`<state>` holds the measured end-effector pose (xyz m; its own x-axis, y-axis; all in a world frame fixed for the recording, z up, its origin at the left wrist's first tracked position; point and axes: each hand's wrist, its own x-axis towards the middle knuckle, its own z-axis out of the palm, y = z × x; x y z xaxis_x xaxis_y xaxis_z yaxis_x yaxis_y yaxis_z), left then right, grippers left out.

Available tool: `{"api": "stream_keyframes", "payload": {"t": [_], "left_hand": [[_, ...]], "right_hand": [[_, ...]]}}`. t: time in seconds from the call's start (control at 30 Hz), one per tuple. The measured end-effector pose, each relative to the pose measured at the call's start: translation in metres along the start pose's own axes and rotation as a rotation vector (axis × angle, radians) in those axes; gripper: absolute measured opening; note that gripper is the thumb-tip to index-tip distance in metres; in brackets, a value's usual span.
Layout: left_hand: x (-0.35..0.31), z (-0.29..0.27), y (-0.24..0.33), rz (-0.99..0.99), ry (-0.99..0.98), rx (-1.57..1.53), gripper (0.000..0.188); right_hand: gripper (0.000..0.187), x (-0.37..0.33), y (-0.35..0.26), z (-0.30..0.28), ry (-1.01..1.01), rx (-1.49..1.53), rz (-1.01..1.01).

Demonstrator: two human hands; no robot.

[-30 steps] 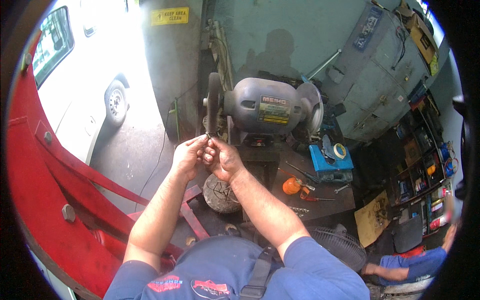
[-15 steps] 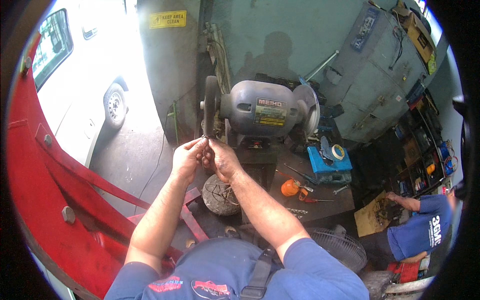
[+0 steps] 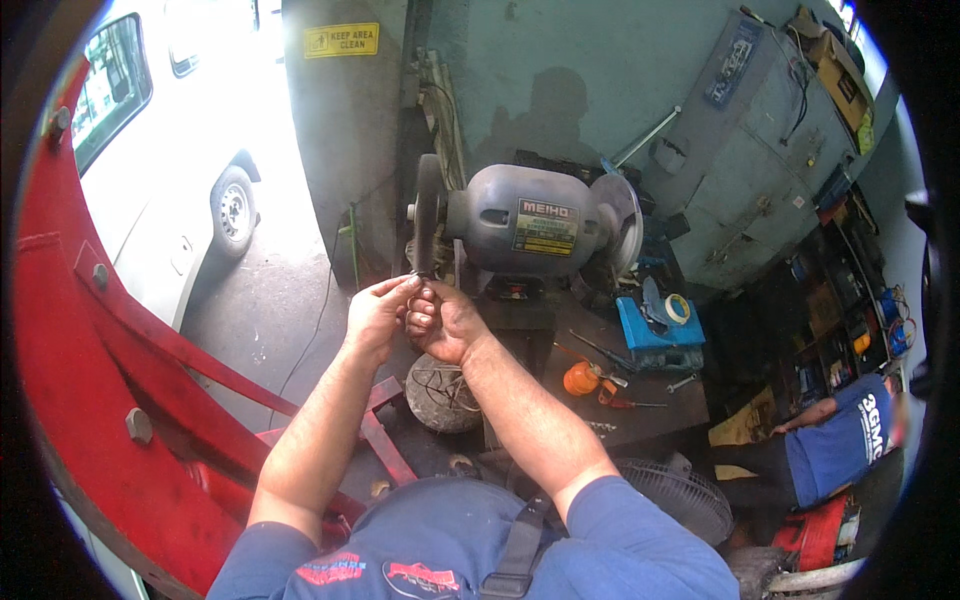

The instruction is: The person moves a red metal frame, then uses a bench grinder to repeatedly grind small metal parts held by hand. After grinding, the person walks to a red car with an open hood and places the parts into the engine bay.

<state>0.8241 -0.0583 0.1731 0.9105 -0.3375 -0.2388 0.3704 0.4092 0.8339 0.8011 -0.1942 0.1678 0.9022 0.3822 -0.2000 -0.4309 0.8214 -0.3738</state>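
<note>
A grey bench grinder (image 3: 530, 215) stands in front of me, with a dark wheel (image 3: 428, 215) on its left end and a pale disc (image 3: 622, 225) on its right. My left hand (image 3: 378, 315) and my right hand (image 3: 447, 320) meet at the lower front edge of the dark wheel. Both have their fingertips pinched together around a small dark piece (image 3: 420, 277) at the wheel's rim. The piece is mostly hidden by the fingers, so its kind cannot be made out. Curled fingers of the right hand show below the pinch.
Right of the grinder, the bench holds a blue case (image 3: 660, 335) with a tape roll, an orange oil can (image 3: 581, 378) and a screwdriver (image 3: 635, 404). A black fan (image 3: 680, 497) stands near my right elbow. Red steel framework (image 3: 120, 400) rises at left. A co-worker (image 3: 835, 440) is at far right.
My hands stay at the wheel, with the right-hand fingers slightly shifted. The view has moved a little. The co-worker at right has changed posture, with the arm lower.
</note>
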Motion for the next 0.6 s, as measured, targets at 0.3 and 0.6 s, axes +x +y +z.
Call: {"api": "stream_keyframes", "payload": {"t": [0.3,0.6], "left_hand": [[-0.0017,0.0044,0.0003,-0.008,-0.040,-0.041,0.026],[-0.0061,0.0094,0.0015,-0.014,-0.046,-0.025,0.017]], "right_hand": [[0.028,-0.0001,0.0010,0.0049,0.030,0.032,-0.006],[0.032,0.0001,0.0053,-0.0012,0.039,0.002,-0.053]]}}
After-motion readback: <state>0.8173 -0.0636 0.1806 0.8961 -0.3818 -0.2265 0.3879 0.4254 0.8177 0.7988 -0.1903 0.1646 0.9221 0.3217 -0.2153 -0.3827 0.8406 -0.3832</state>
